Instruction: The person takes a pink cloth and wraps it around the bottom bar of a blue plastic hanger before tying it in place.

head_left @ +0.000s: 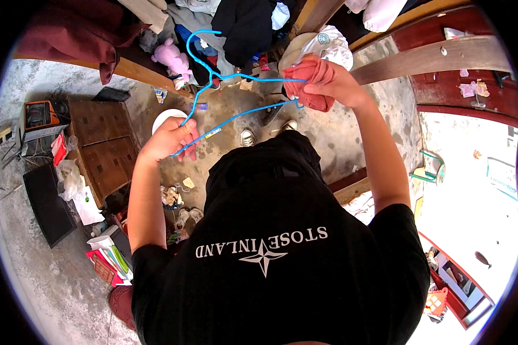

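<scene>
My left hand [171, 140] is closed around one end of a blue clothes hanger [211, 75], whose hook points away from me. At the hanger's other end, my right hand [341, 87] grips a bunched reddish-pink cloth [312, 70]. The cloth covers that corner of the hanger, and its full shape is hidden in the folds. Between my hands the two bars of the hanger are bare. The hanger is held up in the air in front of me, above the floor.
Heaped clothes [244, 29] and a pink plush toy [171, 58] lie at the far side, along a wooden beam [149, 75]. A brown wooden cabinet [101, 144] stands at the left beside a dark monitor [49, 204]. A wooden rail [431, 60] crosses the far right.
</scene>
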A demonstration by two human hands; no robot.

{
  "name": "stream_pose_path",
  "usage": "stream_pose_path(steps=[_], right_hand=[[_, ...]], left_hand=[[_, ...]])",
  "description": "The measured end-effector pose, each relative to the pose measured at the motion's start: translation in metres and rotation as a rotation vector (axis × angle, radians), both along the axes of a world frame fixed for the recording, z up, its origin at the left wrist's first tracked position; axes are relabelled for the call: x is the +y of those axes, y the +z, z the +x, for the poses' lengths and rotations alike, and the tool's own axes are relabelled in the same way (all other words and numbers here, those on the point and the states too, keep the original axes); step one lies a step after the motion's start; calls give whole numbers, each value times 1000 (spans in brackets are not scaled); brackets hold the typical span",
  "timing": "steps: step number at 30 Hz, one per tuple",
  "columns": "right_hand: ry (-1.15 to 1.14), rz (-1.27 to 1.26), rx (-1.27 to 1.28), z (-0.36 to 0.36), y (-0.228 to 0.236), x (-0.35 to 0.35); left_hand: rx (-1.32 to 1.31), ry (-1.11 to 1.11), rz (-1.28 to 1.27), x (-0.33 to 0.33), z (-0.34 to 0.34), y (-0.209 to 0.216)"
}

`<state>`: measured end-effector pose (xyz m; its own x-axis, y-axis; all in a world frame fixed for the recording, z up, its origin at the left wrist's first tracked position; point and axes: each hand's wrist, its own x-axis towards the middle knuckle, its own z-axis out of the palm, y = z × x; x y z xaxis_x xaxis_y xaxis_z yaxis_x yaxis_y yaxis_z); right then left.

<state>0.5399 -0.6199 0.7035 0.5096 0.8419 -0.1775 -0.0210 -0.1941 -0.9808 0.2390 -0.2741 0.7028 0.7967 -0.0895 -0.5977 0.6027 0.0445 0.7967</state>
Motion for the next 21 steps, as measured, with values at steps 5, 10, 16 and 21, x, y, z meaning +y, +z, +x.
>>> stream_pose_path(steps=[5, 10, 16, 21], right_hand=[[-309, 285, 286, -22, 7, 12], [-501, 576, 461, -38, 5, 35], [-228, -19, -126, 0, 25, 10], [101, -51, -47, 23, 41, -18]], left_hand=[[-9, 118, -101, -20, -8, -13], [-61, 159, -156, -44, 0, -26], [-102, 178, -80, -59, -4, -42], [-47, 95, -65, -49, -2, -32]])
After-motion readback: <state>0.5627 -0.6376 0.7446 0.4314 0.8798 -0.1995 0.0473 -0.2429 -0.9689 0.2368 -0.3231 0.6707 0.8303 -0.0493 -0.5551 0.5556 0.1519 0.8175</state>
